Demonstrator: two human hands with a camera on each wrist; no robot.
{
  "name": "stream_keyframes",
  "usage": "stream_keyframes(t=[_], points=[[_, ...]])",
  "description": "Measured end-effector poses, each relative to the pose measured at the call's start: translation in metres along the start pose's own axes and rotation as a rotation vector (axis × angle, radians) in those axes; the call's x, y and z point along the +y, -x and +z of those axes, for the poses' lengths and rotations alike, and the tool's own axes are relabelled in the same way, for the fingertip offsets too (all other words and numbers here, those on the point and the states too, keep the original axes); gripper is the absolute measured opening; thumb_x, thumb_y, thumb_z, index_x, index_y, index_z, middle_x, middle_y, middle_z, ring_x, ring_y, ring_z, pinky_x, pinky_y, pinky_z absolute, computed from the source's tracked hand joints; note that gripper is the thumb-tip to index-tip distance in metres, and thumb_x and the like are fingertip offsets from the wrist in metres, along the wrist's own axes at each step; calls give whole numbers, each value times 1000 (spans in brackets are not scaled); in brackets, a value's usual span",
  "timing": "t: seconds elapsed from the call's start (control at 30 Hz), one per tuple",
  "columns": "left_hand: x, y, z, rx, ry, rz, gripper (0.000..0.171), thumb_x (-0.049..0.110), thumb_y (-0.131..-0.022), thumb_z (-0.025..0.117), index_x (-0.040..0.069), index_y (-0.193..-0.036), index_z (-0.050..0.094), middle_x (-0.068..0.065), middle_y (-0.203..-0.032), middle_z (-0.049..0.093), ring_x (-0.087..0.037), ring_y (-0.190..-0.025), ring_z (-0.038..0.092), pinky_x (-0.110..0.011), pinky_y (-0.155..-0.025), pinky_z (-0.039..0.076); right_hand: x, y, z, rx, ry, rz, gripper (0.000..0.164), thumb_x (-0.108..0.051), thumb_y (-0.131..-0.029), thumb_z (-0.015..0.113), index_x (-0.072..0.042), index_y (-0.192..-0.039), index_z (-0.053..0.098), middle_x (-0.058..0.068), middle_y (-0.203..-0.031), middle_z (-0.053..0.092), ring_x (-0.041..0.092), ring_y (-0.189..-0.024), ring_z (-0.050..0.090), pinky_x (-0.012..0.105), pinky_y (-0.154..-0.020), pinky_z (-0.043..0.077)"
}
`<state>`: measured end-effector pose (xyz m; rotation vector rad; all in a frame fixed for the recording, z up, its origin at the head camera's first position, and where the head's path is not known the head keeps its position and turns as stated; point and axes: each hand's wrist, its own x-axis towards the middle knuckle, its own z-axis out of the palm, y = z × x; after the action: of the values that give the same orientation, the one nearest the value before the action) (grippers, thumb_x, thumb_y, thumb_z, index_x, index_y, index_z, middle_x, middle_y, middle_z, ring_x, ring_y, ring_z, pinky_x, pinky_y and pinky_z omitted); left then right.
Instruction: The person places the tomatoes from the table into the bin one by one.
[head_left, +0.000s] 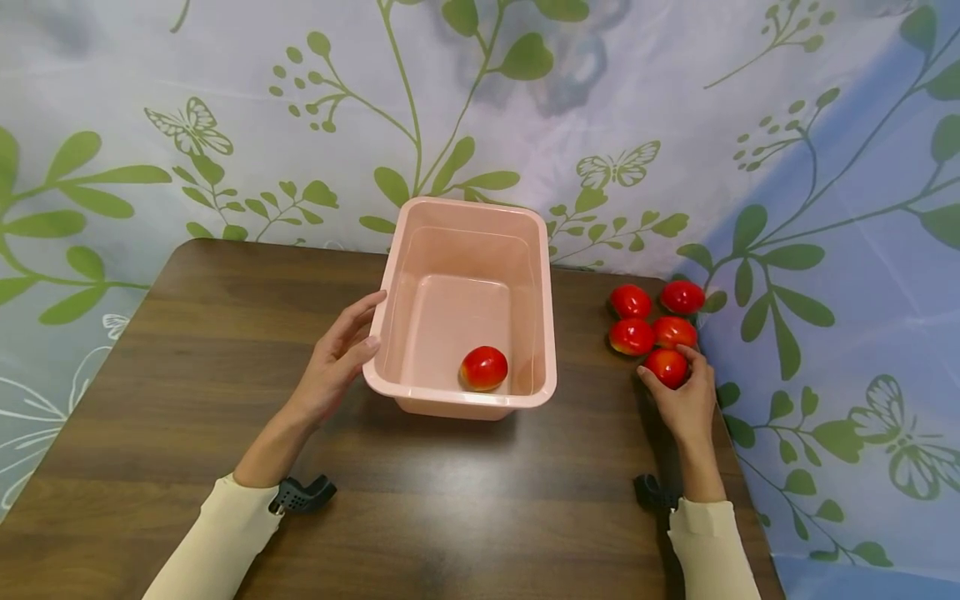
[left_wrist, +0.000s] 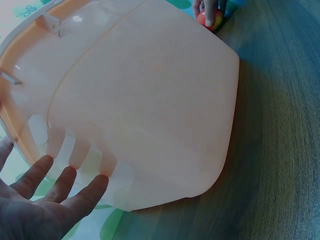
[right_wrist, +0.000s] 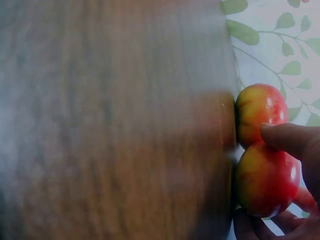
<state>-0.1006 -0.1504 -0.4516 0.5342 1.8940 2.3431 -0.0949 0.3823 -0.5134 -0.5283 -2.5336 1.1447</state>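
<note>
A pink plastic tub (head_left: 459,400) sits in the middle of the wooden table, with one glossy red apple (head_left: 483,368) inside near its front wall. At the tub's left side is my left hand (head_left: 333,358), its fingers fairly straight and the fingertips touching the outer wall below the rim, as the left wrist view shows. Far to the right, my right hand (head_left: 688,396) holds the nearest red apple (head_left: 666,367) between thumb and fingers. That held apple (right_wrist: 267,180) is red with a yellow-green side, and another apple (right_wrist: 260,112) lies right against it.
Several more red apples (head_left: 631,337) lie grouped just behind the right hand, close to the table's right edge. Leaf-and-butterfly printed cloth (head_left: 615,171) hangs behind and to the right of the table (head_left: 450,517). Dark straps with camera mounts (head_left: 303,494) sit on both wrists.
</note>
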Motion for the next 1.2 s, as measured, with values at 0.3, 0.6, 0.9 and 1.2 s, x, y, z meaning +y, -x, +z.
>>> stream_keyframes(t=[0.3,0.6,0.9,1.2], points=[[-2,3,1,4,0,9,60,2,-109,49,11,-167,37,-31,-159,39,-23,-135,61,-34,-101,62,3,1,1,20,-12,-26,82,-22,-87,88,-2,-155,46,30,-152,50,44,-139,48,64,-116,39],[0,6,3,-1,0,7,59,3,-110,49,12,-167,36,-30,-162,38,-35,-142,55,-35,-103,61,-12,3,-3,85,-51,-88,79,-22,-87,87,-2,-152,46,26,-149,56,42,-134,54,64,-114,43],[-2,8,4,1,-13,7,59,4,-110,50,13,-167,37,-29,-162,39,-39,-144,53,-35,-105,61,-51,9,-15,138,-58,-144,75,-32,-88,87,-11,-151,50,14,-144,62,23,-123,59,26,-101,47],[-3,10,6,9,-21,16,59,4,-110,49,13,-167,37,-29,-162,39,-37,-142,55,-34,-103,61,-92,17,-28,160,-133,-243,72,-28,-87,88,-17,-150,56,5,-143,64,4,-117,52,12,-91,44]])
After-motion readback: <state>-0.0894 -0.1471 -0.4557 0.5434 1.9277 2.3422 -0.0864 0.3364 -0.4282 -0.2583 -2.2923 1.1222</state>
